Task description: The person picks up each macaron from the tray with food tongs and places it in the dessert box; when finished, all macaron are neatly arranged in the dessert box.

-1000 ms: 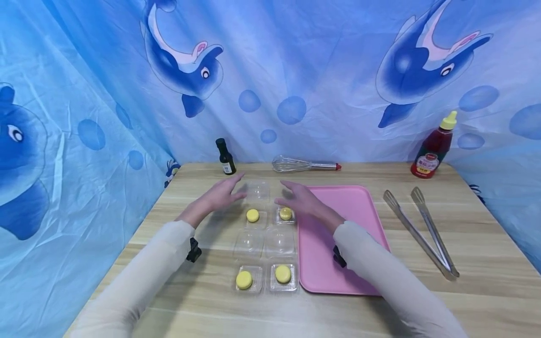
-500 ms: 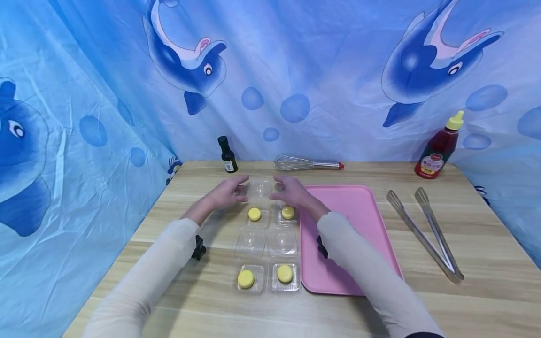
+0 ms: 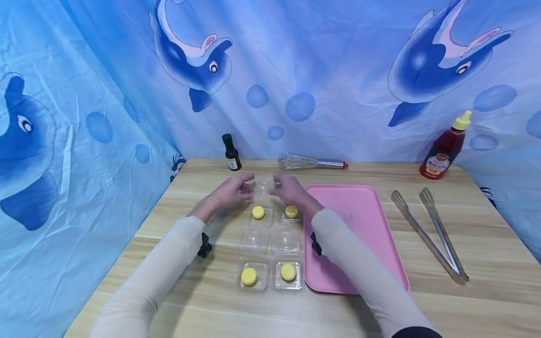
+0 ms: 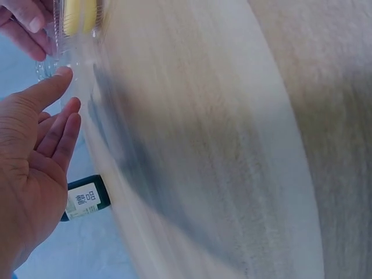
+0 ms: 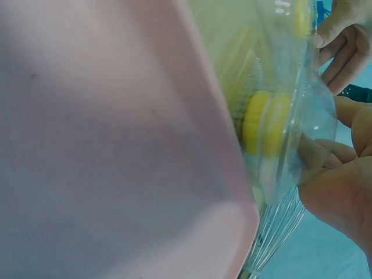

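Observation:
Both hands flank the raised clear lid of the far left plastic box, which holds a yellow macaron. My left hand has its fingers loosely extended; in the left wrist view its thumb tip is right at the clear plastic edge. My right hand is opposite, fingers loosely bent, beside the lid's right edge and partly over the far right box. That box's macaron sits under a clear dome. Two nearer boxes lie with lids folded back, each holding a macaron.
A pink tray lies right of the boxes, under the right forearm. Metal tongs are farther right. Along the back stand a small dark bottle and a red sauce bottle, with a whisk lying between them.
Both hands have come inward from wider apart to the two sides of the far left lid. In the last half second they have barely moved; the view has shifted slightly.

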`<state>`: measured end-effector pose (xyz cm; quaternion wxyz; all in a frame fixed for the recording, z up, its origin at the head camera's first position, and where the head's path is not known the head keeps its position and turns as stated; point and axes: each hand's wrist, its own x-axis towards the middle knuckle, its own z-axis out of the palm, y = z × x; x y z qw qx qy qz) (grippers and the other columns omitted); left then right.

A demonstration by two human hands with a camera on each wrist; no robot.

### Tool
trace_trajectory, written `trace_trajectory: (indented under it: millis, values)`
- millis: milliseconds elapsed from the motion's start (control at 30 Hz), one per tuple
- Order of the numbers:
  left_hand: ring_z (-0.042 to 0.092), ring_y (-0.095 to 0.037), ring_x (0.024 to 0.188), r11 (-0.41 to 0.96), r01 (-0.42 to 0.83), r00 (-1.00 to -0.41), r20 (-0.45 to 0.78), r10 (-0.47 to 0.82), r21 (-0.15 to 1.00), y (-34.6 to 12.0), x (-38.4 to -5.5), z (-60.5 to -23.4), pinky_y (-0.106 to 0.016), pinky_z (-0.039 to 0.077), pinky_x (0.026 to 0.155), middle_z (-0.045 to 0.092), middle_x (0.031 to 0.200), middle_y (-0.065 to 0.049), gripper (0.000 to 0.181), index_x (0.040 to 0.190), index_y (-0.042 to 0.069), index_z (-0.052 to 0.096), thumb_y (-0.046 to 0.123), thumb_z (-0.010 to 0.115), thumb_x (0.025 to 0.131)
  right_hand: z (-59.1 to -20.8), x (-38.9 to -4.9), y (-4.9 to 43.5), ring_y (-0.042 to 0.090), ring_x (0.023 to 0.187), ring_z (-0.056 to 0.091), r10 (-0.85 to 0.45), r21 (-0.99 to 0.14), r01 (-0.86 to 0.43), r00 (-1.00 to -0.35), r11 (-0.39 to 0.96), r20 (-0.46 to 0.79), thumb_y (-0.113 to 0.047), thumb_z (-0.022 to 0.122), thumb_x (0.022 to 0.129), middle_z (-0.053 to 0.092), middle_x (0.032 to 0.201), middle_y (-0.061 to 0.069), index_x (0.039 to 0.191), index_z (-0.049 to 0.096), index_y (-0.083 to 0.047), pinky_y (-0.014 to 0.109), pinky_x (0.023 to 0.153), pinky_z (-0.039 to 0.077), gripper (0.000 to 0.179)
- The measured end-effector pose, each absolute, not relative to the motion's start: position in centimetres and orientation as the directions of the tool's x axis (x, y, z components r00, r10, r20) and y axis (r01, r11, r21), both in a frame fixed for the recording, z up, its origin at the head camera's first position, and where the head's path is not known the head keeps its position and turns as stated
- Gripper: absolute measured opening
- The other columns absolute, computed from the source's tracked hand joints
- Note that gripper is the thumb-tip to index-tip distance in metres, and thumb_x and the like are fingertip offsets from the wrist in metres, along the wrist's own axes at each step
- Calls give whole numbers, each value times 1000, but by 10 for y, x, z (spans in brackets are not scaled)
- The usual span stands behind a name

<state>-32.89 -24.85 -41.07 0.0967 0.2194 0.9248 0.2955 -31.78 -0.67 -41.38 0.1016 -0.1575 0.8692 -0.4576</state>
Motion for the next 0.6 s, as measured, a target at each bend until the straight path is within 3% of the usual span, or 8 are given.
trace_trajectory:
  millis: [167,300,600]
  values:
    - [60,-36,136,687,354,-881,-21,473,635,-245,-328,-405,-48,47,116,49,159,-23,80,163,-2,35,10,79,97,-412,-317,-7,34,132,63,-296,-883,-139,-955,448,0,-6,72,101,53,156,20,154,48,5,40,107,56,60]
    - [59,-37,137,653,378,-879,33,475,656,-241,-326,-397,-50,47,117,49,159,-23,81,163,1,36,13,80,97,-406,-314,-7,32,119,71,-180,-917,-138,-981,374,74,1,73,98,64,146,18,148,57,3,36,95,62,53]
    - [64,-36,130,676,499,-858,200,473,543,-240,-310,-387,-54,50,113,62,148,-18,80,162,9,43,20,84,94,-394,-305,-5,28,99,77,-84,-948,-175,-984,267,158,5,77,93,77,116,17,136,68,4,26,82,64,44]
